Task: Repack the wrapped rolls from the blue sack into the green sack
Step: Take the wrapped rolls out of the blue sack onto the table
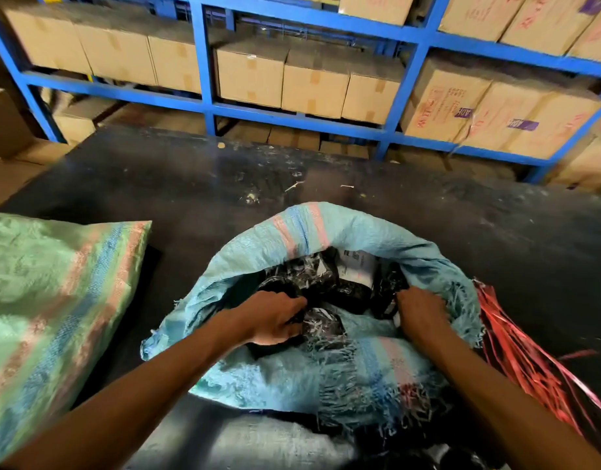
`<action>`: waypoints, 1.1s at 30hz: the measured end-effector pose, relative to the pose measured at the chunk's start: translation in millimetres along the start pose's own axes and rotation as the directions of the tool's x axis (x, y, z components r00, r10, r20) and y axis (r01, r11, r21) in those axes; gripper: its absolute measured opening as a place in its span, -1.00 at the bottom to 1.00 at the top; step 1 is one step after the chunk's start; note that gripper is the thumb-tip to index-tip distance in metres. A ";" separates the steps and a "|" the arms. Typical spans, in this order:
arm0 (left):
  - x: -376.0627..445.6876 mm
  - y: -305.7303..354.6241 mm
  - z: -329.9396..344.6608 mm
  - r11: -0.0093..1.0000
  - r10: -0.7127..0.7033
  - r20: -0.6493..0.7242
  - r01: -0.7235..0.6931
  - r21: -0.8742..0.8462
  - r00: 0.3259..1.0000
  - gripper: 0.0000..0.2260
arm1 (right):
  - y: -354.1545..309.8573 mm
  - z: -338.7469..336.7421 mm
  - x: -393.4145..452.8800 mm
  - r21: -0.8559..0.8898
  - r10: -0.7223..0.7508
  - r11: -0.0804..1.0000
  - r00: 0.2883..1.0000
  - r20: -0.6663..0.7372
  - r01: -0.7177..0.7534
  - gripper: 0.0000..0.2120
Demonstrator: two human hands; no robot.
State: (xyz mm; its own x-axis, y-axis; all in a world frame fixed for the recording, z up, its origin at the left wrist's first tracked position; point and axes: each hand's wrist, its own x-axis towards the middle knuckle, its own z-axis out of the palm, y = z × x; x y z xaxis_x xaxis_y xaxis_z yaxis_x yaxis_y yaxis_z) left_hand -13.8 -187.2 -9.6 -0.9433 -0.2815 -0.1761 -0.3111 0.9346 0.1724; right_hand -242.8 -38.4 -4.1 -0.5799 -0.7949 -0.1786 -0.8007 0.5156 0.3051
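Here, the biggest thing is the blue rack (pixel 204 59) full of brown boxes (pixel 312 86), standing far behind the blue sack (pixel 292 239). Next is the dark worktop (pixel 156 184), which spreads out under the blue sack and all around it. The green sack (pixel 44 300) lies flat on the worktop, off to the left of the blue sack and not touching it. The blue sack sits in the middle, close to the person, with its top folded back and its mouth wide open. A bunch of red plastic strings (pixel 516 347) lies just to the right of the blue sack, against its frayed edge. Inside the blue sack are the wrapped rolls (pixel 326 279), dark and shiny, piled together, one with a white label. Both hands are down in the mouth of the blue sack. The left hand (pixel 275 320) has its fingers curled around one wrapped roll. The right hand (pixel 421 313) has its fingers bent down among the rolls at the right side, but I cannot tell if it grips one.
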 end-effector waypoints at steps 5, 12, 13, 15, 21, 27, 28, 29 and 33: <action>-10.7 -9.9 14.7 0.997 0.065 -0.112 -0.069 -0.034 0.992 -0.70 | 6.4 19.2 7.7 0.036 0.144 0.989 0.990 -0.013 -0.143 -0.71; -25.2 -17.8 37.4 0.989 0.103 -0.209 -0.121 -0.079 0.973 -0.73 | 7.8 40.1 23.0 0.258 0.331 0.912 0.944 -0.003 -0.319 -0.35; -25.0 -17.4 37.8 0.988 0.096 -0.209 -0.118 -0.097 0.973 -0.73 | 11.1 42.8 25.7 0.316 0.355 0.883 0.934 0.031 -0.346 -0.28; -26.3 -17.0 36.8 0.987 0.084 -0.205 -0.110 -0.117 0.975 -0.73 | 13.6 42.5 26.6 0.415 0.363 0.833 0.927 0.092 -0.367 -0.19; -27.4 -19.7 41.0 0.988 0.087 -0.206 -0.111 -0.111 0.975 -0.59 | 11.2 43.1 24.5 0.321 0.330 0.882 0.938 0.105 -0.346 -0.15; -27.3 -21.4 43.5 0.990 0.080 -0.174 -0.099 -0.101 0.981 -0.53 | 10.7 47.2 17.2 0.141 0.294 0.949 0.953 -0.072 -0.283 -0.58; -26.9 -20.7 42.4 0.989 0.081 -0.174 -0.101 -0.111 0.981 -0.63 | 12.1 44.9 17.1 0.166 0.298 0.945 0.952 -0.070 -0.283 -0.61; -26.8 -19.8 42.4 0.987 0.083 -0.178 -0.107 -0.124 0.981 -0.70 | 13.0 42.1 16.2 0.193 0.305 0.938 0.950 -0.066 -0.288 -0.65; -28.0 -18.8 43.8 0.985 0.098 -0.198 -0.123 -0.119 0.975 -0.70 | 19.8 29.3 4.8 0.357 0.338 0.888 0.937 -0.081 -0.290 -0.75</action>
State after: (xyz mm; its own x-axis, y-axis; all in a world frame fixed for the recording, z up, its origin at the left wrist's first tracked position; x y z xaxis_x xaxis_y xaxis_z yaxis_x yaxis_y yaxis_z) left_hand 23.5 -187.3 -50.3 -0.9734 -0.2260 0.0371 -0.2042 0.9297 0.3066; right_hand -265.9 -22.6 -26.3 -0.8024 -0.5966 0.0118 -0.5967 0.8023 -0.0116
